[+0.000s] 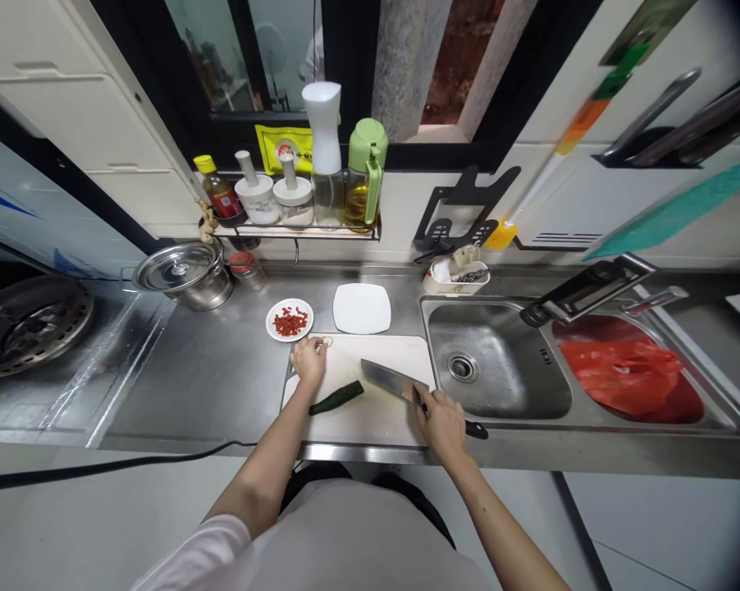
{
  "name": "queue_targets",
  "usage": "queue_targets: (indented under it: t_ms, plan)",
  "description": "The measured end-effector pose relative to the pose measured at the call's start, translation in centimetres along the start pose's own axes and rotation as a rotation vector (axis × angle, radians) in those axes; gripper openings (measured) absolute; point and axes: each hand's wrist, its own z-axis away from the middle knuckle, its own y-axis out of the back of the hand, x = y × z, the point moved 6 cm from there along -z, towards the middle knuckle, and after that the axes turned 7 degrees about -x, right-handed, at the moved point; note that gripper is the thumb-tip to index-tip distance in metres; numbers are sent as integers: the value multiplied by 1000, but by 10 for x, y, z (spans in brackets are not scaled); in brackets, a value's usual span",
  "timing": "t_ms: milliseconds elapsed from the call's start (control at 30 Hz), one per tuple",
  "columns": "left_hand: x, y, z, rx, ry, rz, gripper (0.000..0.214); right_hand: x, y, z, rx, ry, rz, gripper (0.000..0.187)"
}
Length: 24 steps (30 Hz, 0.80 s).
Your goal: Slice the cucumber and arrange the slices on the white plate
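A white cutting board (400, 427) lies on the steel counter with a dark green cucumber piece (337, 398) resting on it at a slant. At the board's far left corner, my left hand (309, 361) pinches a thin, pale cucumber slice (327, 341) at its fingertips. My right hand (442, 423) is wrapped round the black handle of a kitchen knife (387, 378). Its broad blade points to the far left, over the right half of the board, and the handle's end sticks out past my hand.
Behind the board stand a plate of chopped red pieces (290, 320) and a square white plate (362, 309). The sink (499, 361) is on the right, with a red plastic bag (622, 373) beyond. A lidded pot (185, 275) sits left, below a seasoning rack (302, 233).
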Motion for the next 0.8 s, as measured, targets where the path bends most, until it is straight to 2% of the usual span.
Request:
queue_targets:
  t_ms: [333, 433, 633, 800]
  plan:
    - [0, 2, 2, 3, -65, 73, 21, -1, -7, -1, -21, 7, -19, 39]
    - [-3, 8, 7, 48, -49, 121, 27, -1, -5, 0, -32, -6, -62, 39]
    - [-19, 29, 31, 209, -65, 236, 37, 10, -5, 1, -41, -104, -337, 40]
    - [-30, 29, 60, 157, -187, 233, 29, 19, -10, -4, 31, -173, -610, 49]
